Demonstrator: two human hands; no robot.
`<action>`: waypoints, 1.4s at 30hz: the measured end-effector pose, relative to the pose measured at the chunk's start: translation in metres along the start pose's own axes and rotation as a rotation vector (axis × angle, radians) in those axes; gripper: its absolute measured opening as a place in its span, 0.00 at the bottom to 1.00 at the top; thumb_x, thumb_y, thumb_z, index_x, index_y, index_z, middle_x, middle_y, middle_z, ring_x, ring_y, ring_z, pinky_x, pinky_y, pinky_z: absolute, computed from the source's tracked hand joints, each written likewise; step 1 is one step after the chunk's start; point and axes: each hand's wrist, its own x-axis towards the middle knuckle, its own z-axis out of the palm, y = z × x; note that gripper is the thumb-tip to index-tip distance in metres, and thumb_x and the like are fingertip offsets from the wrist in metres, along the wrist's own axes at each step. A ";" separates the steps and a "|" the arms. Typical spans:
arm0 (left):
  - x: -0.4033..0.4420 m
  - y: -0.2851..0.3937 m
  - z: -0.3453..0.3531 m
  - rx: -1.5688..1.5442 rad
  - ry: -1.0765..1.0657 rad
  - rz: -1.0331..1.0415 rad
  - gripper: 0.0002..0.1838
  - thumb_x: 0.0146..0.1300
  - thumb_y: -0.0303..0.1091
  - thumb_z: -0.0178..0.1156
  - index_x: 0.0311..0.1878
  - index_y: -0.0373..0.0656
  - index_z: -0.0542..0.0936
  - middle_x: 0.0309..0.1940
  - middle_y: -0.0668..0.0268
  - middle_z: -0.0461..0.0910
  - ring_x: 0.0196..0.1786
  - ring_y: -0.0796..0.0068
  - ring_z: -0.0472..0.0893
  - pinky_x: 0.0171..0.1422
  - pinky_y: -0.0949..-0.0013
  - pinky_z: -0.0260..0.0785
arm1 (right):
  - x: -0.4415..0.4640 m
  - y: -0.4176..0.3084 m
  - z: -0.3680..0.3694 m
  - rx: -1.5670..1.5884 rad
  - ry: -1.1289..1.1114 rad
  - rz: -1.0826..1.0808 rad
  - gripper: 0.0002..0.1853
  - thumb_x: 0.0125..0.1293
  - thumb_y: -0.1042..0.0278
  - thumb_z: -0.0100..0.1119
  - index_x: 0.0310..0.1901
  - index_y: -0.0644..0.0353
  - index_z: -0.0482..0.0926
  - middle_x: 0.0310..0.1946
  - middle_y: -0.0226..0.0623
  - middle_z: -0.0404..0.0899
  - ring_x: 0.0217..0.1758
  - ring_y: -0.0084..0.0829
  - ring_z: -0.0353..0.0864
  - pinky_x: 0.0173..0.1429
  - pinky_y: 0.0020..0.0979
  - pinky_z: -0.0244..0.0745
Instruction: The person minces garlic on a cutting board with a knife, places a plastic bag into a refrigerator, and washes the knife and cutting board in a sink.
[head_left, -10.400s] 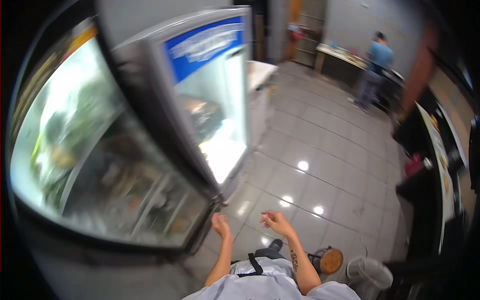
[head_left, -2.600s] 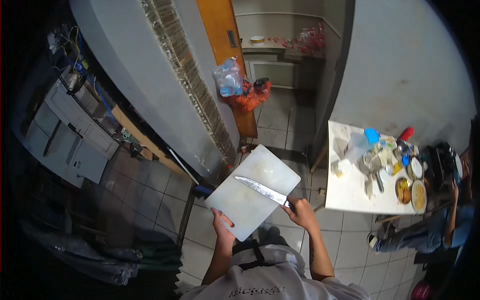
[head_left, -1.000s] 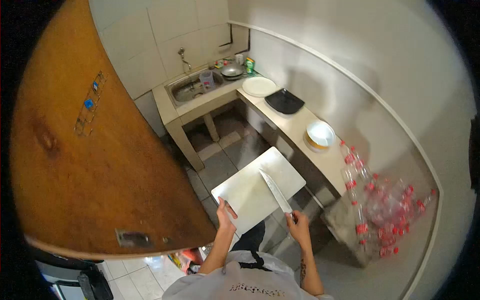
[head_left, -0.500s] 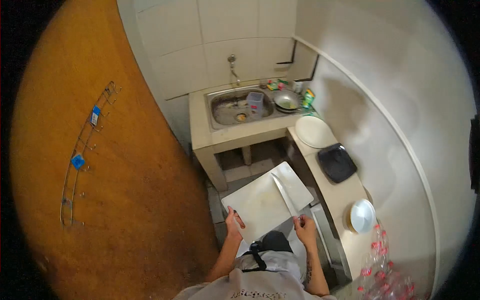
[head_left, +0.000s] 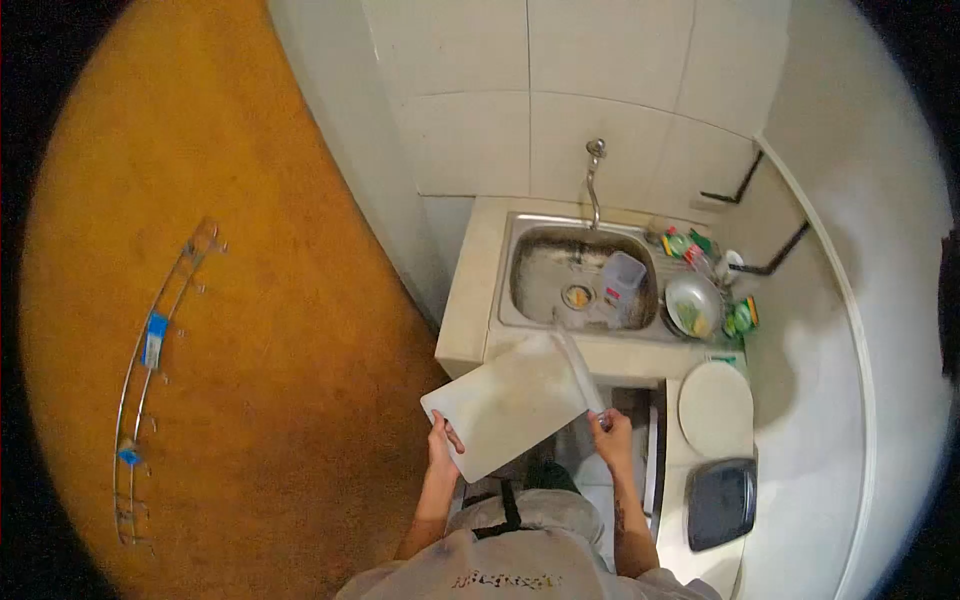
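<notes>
A white cutting board is tilted in front of me, its far edge over the front of the sink counter. My left hand is closed on the board's near left corner. In my right hand is a knife, gripped by its handle, the blade pointing away along the board's right edge. The blade is blurred, so I cannot tell whether it touches the board. Beyond them lies the metal sink, with a clear plastic container inside and yellowish scraps at the drain.
A faucet hangs over the sink. Right of it sit a metal bowl with food bits and a green-yellow packet. A white plate and a black tray lie on the right counter. An orange-brown door with a hook rack stands left.
I have come closer to the sink, and the view has turned right. The board and knife have moved forward to the sink counter, still in my hands.
</notes>
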 end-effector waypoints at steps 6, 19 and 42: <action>0.068 0.023 0.048 0.031 0.106 0.031 0.27 0.69 0.64 0.45 0.22 0.54 0.65 0.08 0.76 0.59 0.08 0.82 0.59 0.11 0.78 0.49 | 0.131 -0.003 -0.005 0.107 0.009 0.095 0.20 0.60 0.61 0.66 0.20 0.67 0.71 0.12 0.32 0.64 0.19 0.21 0.60 0.23 0.32 0.56; 0.261 0.070 0.099 0.246 -0.036 0.085 0.27 0.70 0.64 0.43 0.21 0.55 0.63 0.11 0.77 0.59 0.11 0.82 0.59 0.15 0.77 0.49 | 0.216 0.011 0.007 0.117 0.100 0.406 0.20 0.56 0.59 0.66 0.22 0.71 0.76 0.17 0.54 0.74 0.19 0.45 0.72 0.27 0.42 0.66; 0.364 0.095 0.074 0.845 0.246 0.297 0.22 0.67 0.33 0.59 0.59 0.31 0.71 0.48 0.59 0.78 0.44 0.69 0.79 0.47 0.68 0.71 | 0.351 0.121 0.099 -0.101 0.307 0.409 0.14 0.63 0.66 0.59 0.34 0.74 0.80 0.17 0.39 0.79 0.14 0.28 0.73 0.20 0.33 0.67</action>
